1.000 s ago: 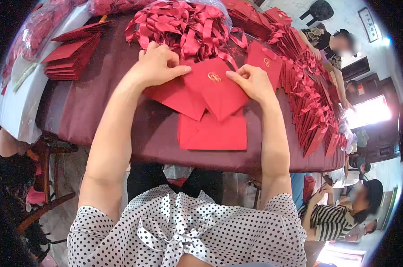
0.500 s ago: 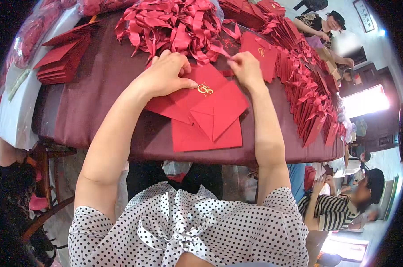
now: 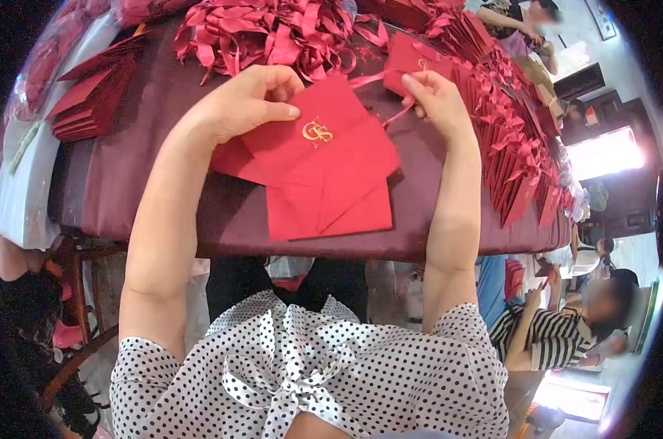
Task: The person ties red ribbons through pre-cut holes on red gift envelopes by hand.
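Observation:
My left hand (image 3: 262,106) grips a red envelope (image 3: 335,106) with a gold monogram, its thumb on the front and the fingers curled at the upper left edge. More red envelopes (image 3: 360,212) lie overlapping beneath it near the table's front edge. To the right, my right hand (image 3: 439,102) is closed in a pinch on a thin red ribbon (image 3: 396,118), which stretches toward the envelope's right edge. Just behind that hand lies another monogrammed red envelope (image 3: 404,58).
A heap of loose red ribbons (image 3: 273,33) covers the table's far middle. Long rows of ribboned red envelopes (image 3: 496,139) stand along the right. Folded red envelopes (image 3: 93,99) stand at the left. A person in a striped top (image 3: 558,333) sits at right; another person (image 3: 518,22) is farther back.
My right hand has moved a little to the right with the ribbon. The held envelope has shifted left and turned, and my left hand moved with it. The whole view has shifted slightly.

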